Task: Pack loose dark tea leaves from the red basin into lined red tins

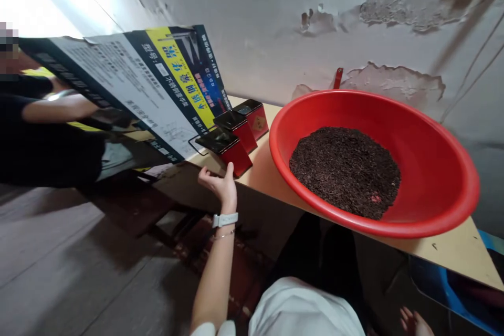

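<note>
My left hand (221,185), with a white band on the wrist, is open beside the table edge. Its thumb and fingers are apart, close to the nearest red tin (236,161) with a dark shiny top; whether they touch cannot be made out. Two more such tins, a middle tin (247,136) and a far tin (259,122), stand in a row behind it. To their right is a large red basin (433,168) holding a heap of dark, dry tea leaves (346,173). Low at the right edge of view, my right hand (415,322) is partly cut off, its fingers loosely apart, holding nothing visible.
A printed cardboard panel (157,79) leans upright left of the tins. Beyond it sits another person (51,131) in dark clothes. The pale table (452,257) runs along a peeling wall (252,52). A dark wooden stool or bench (129,210) stands lower left.
</note>
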{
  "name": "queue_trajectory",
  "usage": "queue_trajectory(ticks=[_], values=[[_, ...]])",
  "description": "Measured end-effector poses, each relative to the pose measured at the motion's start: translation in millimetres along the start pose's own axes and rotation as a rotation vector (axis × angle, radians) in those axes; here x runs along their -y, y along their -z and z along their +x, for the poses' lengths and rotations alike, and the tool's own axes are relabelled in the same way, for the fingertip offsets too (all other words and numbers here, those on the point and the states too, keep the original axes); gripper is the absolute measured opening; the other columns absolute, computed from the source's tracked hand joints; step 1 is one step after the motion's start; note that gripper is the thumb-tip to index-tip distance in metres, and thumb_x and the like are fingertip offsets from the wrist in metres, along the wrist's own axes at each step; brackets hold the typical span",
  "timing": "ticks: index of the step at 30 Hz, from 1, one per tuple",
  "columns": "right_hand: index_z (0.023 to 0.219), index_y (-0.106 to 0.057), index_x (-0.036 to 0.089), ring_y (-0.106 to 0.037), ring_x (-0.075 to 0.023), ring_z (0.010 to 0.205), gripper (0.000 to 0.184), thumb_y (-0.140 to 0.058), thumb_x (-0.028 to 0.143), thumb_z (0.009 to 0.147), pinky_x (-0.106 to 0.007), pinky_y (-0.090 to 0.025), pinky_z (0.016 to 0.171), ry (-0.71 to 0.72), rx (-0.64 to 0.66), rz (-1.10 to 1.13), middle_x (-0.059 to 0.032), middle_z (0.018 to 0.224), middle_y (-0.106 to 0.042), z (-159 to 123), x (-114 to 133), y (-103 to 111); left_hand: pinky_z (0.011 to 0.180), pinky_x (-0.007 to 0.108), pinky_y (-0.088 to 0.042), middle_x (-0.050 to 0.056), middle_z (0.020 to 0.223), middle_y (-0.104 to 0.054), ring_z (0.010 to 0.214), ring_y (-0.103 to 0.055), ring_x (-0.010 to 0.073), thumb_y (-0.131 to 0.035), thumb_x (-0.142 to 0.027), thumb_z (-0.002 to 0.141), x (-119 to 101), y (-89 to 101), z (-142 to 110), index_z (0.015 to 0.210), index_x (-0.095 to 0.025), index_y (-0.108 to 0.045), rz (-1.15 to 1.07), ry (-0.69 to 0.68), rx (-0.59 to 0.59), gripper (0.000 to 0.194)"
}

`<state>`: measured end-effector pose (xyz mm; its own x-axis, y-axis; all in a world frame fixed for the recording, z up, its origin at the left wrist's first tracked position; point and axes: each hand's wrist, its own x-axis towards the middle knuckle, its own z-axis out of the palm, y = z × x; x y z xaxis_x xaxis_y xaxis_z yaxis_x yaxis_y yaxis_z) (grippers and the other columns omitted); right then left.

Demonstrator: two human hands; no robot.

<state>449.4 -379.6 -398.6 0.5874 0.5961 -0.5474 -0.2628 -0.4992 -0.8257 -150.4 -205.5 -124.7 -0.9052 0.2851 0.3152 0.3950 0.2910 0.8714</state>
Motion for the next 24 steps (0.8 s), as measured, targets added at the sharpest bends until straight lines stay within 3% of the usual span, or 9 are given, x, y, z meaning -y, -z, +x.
queue_trajectory(ticks=[2,4,7,10,14,17,22,24], values=[[0.079,-0.047,0.035,-0.072,-0.0379,0.081,0.038,-0.063,0.038,0.044,-0.049,-0.059,0.078,0.007,-0.089,0.090,0.0004,0.061,-0.064,-10.2,11.3,-23.2,0.114,0.046,-0.032,0.027,0.141,-0.035,0.136,-0.037,0.0319,-0.073,-0.036,0.079,24.4,-13.2,15.3,0.135,-0.006,-0.025,0.048,0.030,-0.006,0.080],[0.080,-0.051,0.033,-0.072,-0.0356,0.089,0.039,-0.065,0.035,0.044,-0.045,-0.060,0.078,0.017,-0.098,0.127,-0.0002,0.062,-0.066,-19.8,25.0,-47.2,0.116,0.048,-0.028,0.030,0.143,-0.032,0.139,-0.032,0.0352,-0.079,-0.042,0.073,29.0,-27.2,16.9,0.137,-0.003,-0.021,0.085,0.022,-0.039,0.095],[0.080,-0.054,0.029,-0.074,-0.0318,0.083,0.041,-0.066,0.034,0.041,-0.036,-0.062,0.064,0.003,-0.090,0.156,-0.0008,0.061,-0.067,-33.3,43.4,-77.7,0.114,0.052,-0.028,0.035,0.148,-0.022,0.143,-0.023,0.0386,-0.075,-0.052,0.074,13.7,-51.5,8.6,0.140,-0.003,-0.012,0.136,0.071,-0.123,0.104],[0.082,-0.056,0.025,-0.073,-0.0258,0.069,0.044,-0.067,0.035,0.041,-0.030,-0.059,0.055,-0.023,-0.076,0.188,0.0000,0.062,-0.068,-45.7,48.2,-89.9,0.115,0.055,-0.023,0.037,0.149,-0.015,0.145,-0.017,0.0412,-0.070,-0.056,0.078,-4.0,-76.4,3.6,0.141,-0.002,-0.007,0.177,0.169,-0.146,0.105],[0.089,-0.057,0.020,-0.071,-0.0193,0.063,0.051,-0.071,0.030,0.041,-0.026,-0.057,0.056,-0.077,-0.047,0.239,-0.0004,0.067,-0.070,-55.0,24.9,-70.9,0.115,0.059,-0.016,0.038,0.150,-0.013,0.145,-0.013,0.0447,-0.075,-0.054,0.073,-13.6,-99.4,8.2,0.142,0.005,0.000,0.151,0.189,-0.132,0.117],[0.089,-0.055,0.021,-0.072,-0.0229,0.066,0.049,-0.070,0.028,0.043,-0.030,-0.058,0.058,-0.142,-0.069,0.244,-0.0021,0.068,-0.071,-54.9,-3.1,-46.3,0.111,0.067,-0.014,0.041,0.151,-0.007,0.144,-0.011,0.0499,-0.074,-0.058,0.072,-15.0,-106.0,14.6,0.141,0.004,0.005,0.115,0.269,-0.135,0.122],[0.087,-0.055,0.023,-0.073,-0.0288,0.070,0.041,-0.066,0.032,0.048,-0.038,-0.060,0.060,-0.197,-0.139,0.239,-0.0043,0.069,-0.071,-60.8,-24.6,-28.1,0.105,0.078,-0.013,0.037,0.152,-0.003,0.143,-0.002,0.0561,-0.063,-0.057,0.080,-5.7,-109.0,26.2,0.142,-0.005,0.002,0.118,0.352,-0.034,0.104],[0.087,-0.055,0.022,-0.072,-0.0251,0.065,0.042,-0.067,0.030,0.047,-0.033,-0.058,0.057,-0.215,-0.159,0.266,-0.0024,0.066,-0.071,-68.3,-21.4,-31.4,0.108,0.075,-0.015,0.035,0.151,-0.012,0.142,-0.010,0.0553,-0.067,-0.051,0.076,2.9,-107.9,30.7,0.140,-0.003,-0.005,0.100,0.312,-0.095,0.101]])
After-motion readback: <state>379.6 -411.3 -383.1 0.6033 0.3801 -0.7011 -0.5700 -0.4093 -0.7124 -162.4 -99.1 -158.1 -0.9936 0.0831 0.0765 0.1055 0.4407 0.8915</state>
